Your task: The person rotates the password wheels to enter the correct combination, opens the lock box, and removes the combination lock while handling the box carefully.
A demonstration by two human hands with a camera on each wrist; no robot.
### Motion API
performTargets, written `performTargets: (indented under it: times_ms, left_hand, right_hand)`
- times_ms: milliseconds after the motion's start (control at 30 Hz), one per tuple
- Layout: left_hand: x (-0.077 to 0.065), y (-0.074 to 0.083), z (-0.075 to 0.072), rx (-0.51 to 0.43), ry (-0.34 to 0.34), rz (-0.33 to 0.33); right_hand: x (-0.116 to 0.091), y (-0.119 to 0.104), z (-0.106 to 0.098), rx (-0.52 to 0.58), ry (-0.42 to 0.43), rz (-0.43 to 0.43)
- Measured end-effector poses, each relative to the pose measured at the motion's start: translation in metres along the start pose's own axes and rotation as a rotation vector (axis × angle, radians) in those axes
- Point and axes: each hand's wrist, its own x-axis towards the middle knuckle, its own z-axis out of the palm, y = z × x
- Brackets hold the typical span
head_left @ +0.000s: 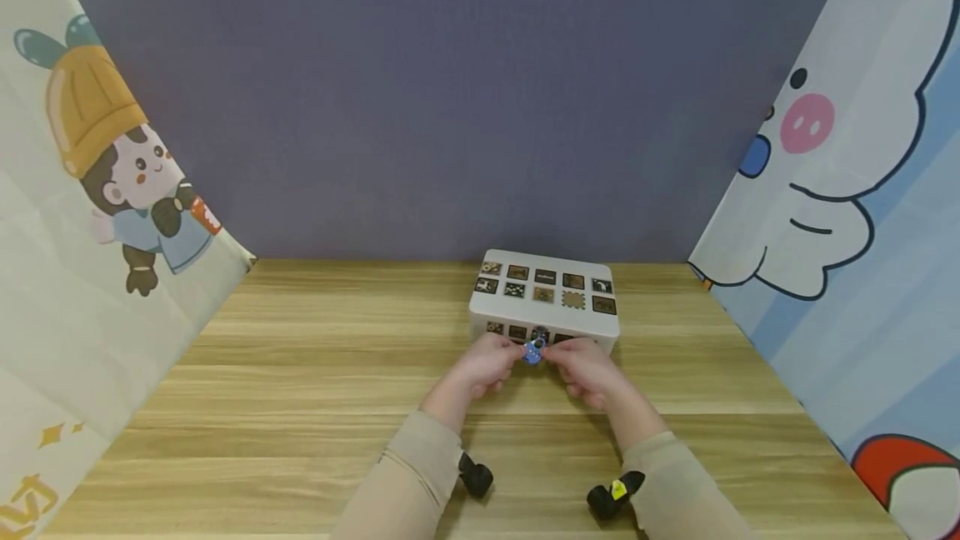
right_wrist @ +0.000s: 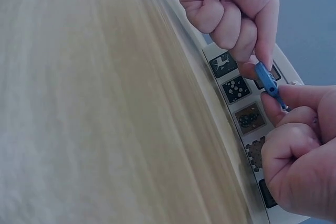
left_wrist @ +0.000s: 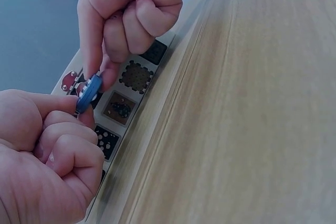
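Observation:
A small blue padlock (head_left: 532, 352) is held in front of a white lidded box (head_left: 546, 319), close to the metal clasp (head_left: 540, 332) on its front. My left hand (head_left: 487, 361) pinches one side of the padlock between thumb and forefinger, its other fingers curled in. From the opposite side my right hand (head_left: 588, 369) pinches it the same way. In the left wrist view the padlock (left_wrist: 89, 94) shows a row of pale dials along its face. Fingertips partly cover the shackle, so I cannot tell whether it passes through the clasp. The box lid is down.
The box stands on a wood-grain table (head_left: 315, 373) near its back edge, before a grey-blue panel (head_left: 450, 107). Printed cartoon sheets (head_left: 82, 340) flank the table on the left and right. A small black device (head_left: 476, 475) is strapped at each wrist.

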Motion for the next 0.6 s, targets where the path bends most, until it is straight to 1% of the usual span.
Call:
performTargets:
  times_ms: [133,400,467,600]
  left_hand:
    - [0.000,0.000,0.000,0.003,0.009,-0.002]
    - [-0.003,0.005,0.001,0.036,0.068,-0.034]
    - [-0.004,0.008,0.001,0.057,0.081,-0.036]
    - [-0.005,0.015,0.001,0.126,0.108,-0.015]
  right_hand:
    - [0.000,-0.001,0.001,0.000,0.008,0.007]
    - [0.000,0.000,0.002,0.023,0.009,0.017]
    - [0.000,-0.001,0.002,0.026,0.013,0.013]
    - [-0.001,-0.003,0.003,0.036,0.012,0.010]
